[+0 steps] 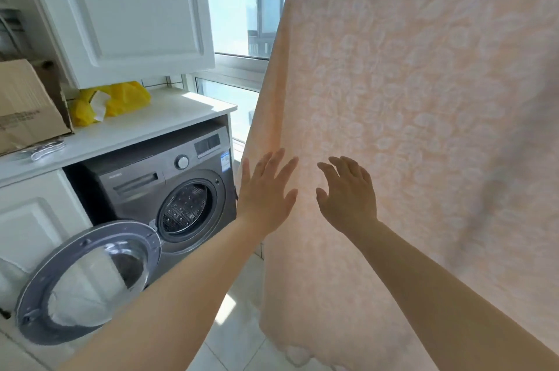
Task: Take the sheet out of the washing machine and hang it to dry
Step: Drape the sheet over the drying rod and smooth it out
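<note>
Hanging from its folded top edge, the peach leaf-patterned sheet [423,113] fills the right side of the head view, backlit by the window [242,7], its lower edge near the tiled floor [236,340]; support for the top edge not visible. White cabinet [121,7] at upper left, above a white countertop [169,116]; grey washing machine [169,177] set under the countertop's right end, drum showing nothing inside; round door [87,283] swung open toward lower left. Cardboard box [27,104] at the countertop's left edge; yellow bag [121,98] just beside it. Left hand [266,189] fingers straight and spread, flat at the sheet's left edge; right hand [348,192] fingers loosely extended, against the sheet face; neither grips the cloth.
</note>
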